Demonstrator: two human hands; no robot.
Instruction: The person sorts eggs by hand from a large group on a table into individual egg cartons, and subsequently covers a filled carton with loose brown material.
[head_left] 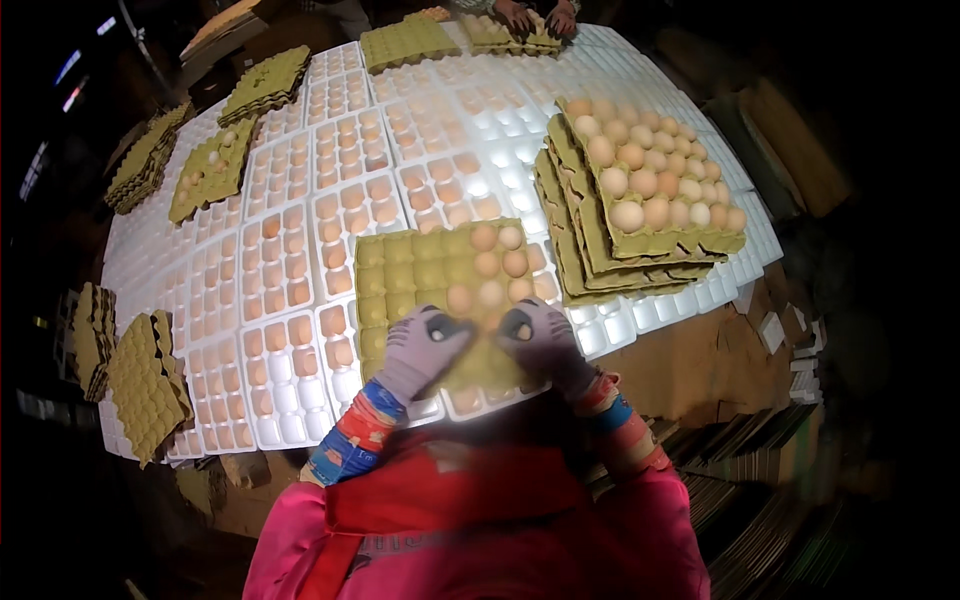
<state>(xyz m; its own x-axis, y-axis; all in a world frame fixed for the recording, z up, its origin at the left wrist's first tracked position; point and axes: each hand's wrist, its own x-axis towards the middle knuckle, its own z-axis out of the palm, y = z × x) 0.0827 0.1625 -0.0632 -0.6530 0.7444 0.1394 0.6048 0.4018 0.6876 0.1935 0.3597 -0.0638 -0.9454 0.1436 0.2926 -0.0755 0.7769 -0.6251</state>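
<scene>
Both hands wear pale gloves with dark finger parts and are over the near half of a yellow-green egg tray [400, 265]. My left hand [425, 350] is curled closed, and a small pale patch of an egg [437, 334] shows inside its fingers. Likewise curled, my right hand [548, 345] has a bit of an egg [523, 332] showing within its grip. Beyond them, several brown eggs [487, 263] sit in the tray's right-hand cups, while its left cups hold none. The hands hide part of the near cups, and motion blurs the area between them.
White plastic trays [285, 400] filled with eggs cover the table. At right stands a stack of egg-filled pulp trays [590, 250]. Pulp trays [150, 385] lie along the left side. Across the table, another person's hands [535, 20] rest on a tray. Stacked cardboard [760, 540] is at lower right.
</scene>
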